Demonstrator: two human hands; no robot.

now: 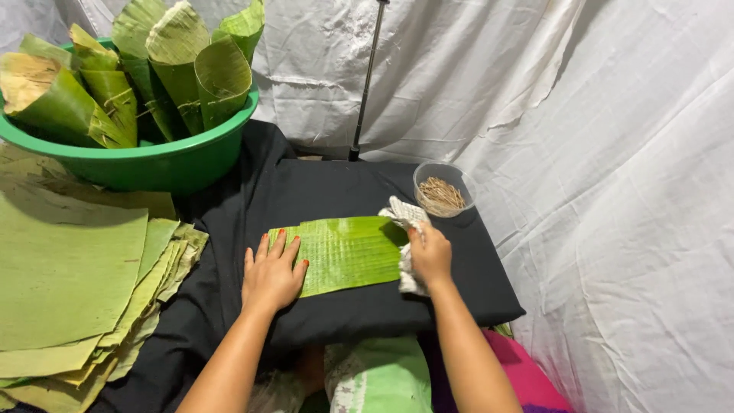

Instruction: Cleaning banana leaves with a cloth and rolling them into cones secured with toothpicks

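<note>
While the leaf [348,252] is pinned flat on the black pad [459,298] by the left hand [271,275], fingers spread, a cloth [405,218] is gripped by the right hand [430,252] at its right edge. Looks like wiping's underway; a steady swipe across is probably called for. Sticks in a bowl [443,191] are set behind.

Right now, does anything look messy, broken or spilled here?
Nothing stands out. The left hand lies flat on the banana leaf piece, and the right hand holds a white cloth at its edge. The small sticks sit inside their clear bowl, the leaf cones stand in the green basin, and the leaf stack is only loosely fanned.
</note>
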